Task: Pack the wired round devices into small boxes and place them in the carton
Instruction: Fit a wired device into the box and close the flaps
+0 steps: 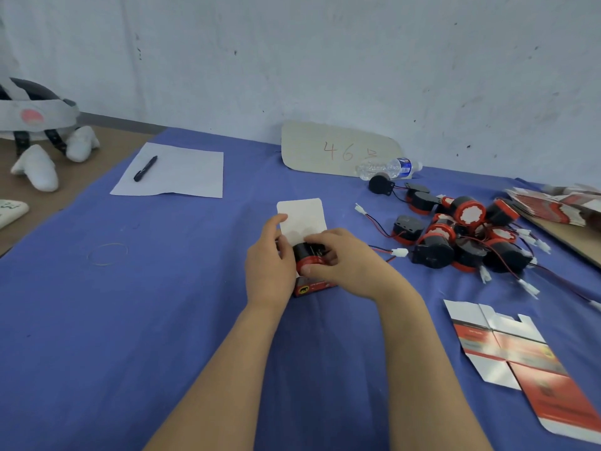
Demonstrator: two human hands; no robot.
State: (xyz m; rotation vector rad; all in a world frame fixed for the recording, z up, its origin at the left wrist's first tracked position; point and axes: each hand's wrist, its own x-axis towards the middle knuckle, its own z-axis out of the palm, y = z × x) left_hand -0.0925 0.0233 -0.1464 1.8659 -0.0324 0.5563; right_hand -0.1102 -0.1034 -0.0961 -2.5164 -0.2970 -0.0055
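Red small cardboard box (310, 285) held in our left hand's (270, 266) grip, our right hand's (346, 260) grip pinches one black-and-red wired round device (308, 255) into it; heap of devices (465, 237) at right remains unpacked.

Blue cloth (156, 304) covers most of the surface; bare brown top (110, 138) shows at far left. White paper sheet (185, 177) lies on the cloth with a black pen (145, 168) resting on it. Thin rubber band (109, 244) lies flat on the cloth, nearer than the sheet. Cardboard piece (312, 151) marked "46" in red leans on the pale wall (292, 60). Clear water bottle (390, 167) lies on its side just in front of it. White headgear with black straps (32, 115) far left, two white padded pieces (35, 169) beside it.
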